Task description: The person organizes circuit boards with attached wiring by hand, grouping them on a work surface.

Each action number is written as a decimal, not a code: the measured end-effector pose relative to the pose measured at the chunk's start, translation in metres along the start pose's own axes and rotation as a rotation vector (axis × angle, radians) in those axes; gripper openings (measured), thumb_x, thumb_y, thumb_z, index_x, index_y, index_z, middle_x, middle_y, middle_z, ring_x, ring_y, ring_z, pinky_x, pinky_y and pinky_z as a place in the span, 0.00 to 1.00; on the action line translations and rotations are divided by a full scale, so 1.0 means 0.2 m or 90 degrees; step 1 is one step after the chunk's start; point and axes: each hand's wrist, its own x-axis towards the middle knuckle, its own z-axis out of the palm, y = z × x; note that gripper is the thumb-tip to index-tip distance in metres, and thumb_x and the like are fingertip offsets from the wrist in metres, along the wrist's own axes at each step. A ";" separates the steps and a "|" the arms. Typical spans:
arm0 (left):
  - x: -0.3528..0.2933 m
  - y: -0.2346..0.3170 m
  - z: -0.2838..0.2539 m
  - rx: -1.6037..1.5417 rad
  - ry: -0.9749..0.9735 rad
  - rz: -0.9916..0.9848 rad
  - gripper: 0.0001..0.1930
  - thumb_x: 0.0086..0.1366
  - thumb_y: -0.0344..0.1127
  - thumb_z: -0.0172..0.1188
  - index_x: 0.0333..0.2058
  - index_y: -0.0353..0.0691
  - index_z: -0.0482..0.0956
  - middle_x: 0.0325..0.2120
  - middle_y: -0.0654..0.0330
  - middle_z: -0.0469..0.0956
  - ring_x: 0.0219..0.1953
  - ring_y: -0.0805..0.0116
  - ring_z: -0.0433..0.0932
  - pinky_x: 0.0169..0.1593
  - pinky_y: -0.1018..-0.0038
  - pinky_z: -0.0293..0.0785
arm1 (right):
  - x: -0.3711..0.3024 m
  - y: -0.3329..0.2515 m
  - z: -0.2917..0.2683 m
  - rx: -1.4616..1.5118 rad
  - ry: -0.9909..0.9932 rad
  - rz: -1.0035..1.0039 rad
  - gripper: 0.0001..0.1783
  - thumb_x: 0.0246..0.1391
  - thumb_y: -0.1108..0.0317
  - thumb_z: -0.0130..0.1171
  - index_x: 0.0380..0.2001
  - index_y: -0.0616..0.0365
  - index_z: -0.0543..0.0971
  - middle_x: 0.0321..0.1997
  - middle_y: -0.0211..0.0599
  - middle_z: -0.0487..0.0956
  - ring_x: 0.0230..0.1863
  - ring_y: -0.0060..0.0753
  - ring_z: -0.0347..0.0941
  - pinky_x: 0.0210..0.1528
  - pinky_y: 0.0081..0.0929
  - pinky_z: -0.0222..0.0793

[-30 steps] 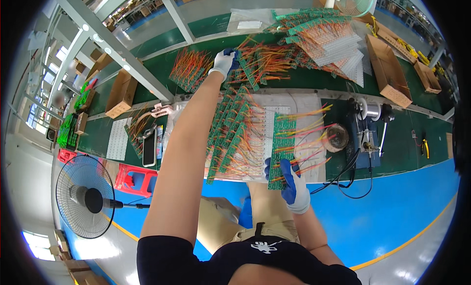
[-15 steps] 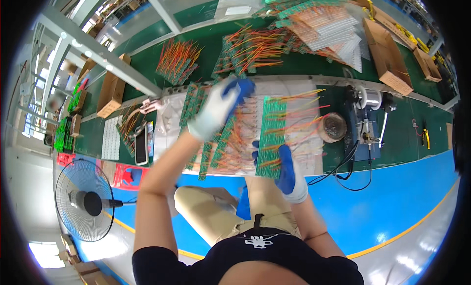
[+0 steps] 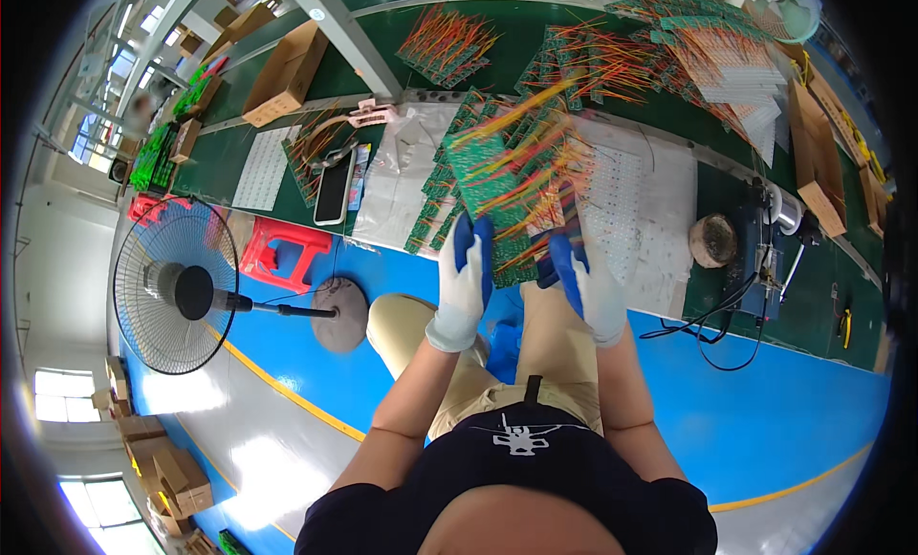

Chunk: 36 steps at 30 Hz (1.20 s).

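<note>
Along the near edge of the green-topped workbench (image 3: pixel 215 177), I watch from my remote seat as both gloved hands work close together. Between them, tilted and slightly blurred, sits a long green circuit board with red and yellow wires (image 3: pixel 490 194), raised above other green wired boards (image 3: pixel 432 203) that lie on the bench. My view shows the white-and-blue gloved right hand (image 3: pixel 585 282) closed on the board's lower right side, fingers curled in narrow. The white-and-blue gloved left hand (image 3: pixel 466 273) has its thumb and fingers straddling the lower left edge, a small gap between them; I cannot tell whether they press on it. Just right of the board I make out a pale dotted rectangular panel (image 3: pixel 614 206), and farther right a round brownish tub (image 3: pixel 713 241). Well to the left lies a white-edged dark-screened phone (image 3: pixel 333 192).
</note>
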 end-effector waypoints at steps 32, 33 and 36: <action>-0.07 0.00 -0.30 0.557 0.000 0.094 0.30 0.52 0.24 0.56 0.55 0.27 0.57 0.29 0.43 0.76 0.30 0.46 0.77 0.31 0.64 0.73 | 0.02 -0.03 0.26 -0.365 -0.243 -0.074 0.21 0.41 0.60 0.65 0.38 0.60 0.75 0.31 0.48 0.77 0.35 0.54 0.73 0.37 0.42 0.69; -0.07 -0.02 -0.31 0.557 0.022 0.116 0.30 0.52 0.23 0.55 0.55 0.29 0.58 0.29 0.43 0.76 0.29 0.47 0.77 0.31 0.64 0.73 | 0.02 -0.03 0.27 -0.366 -0.244 -0.076 0.21 0.41 0.60 0.65 0.38 0.60 0.75 0.31 0.48 0.77 0.35 0.54 0.73 0.37 0.42 0.69; -0.03 -0.05 -0.33 0.555 0.016 0.073 0.34 0.50 0.24 0.57 0.56 0.23 0.55 0.33 0.38 0.75 0.36 0.43 0.76 0.36 0.59 0.72 | 0.03 0.03 0.30 -0.333 -0.161 -0.230 0.21 0.40 0.61 0.65 0.38 0.60 0.74 0.31 0.48 0.78 0.35 0.55 0.73 0.36 0.42 0.69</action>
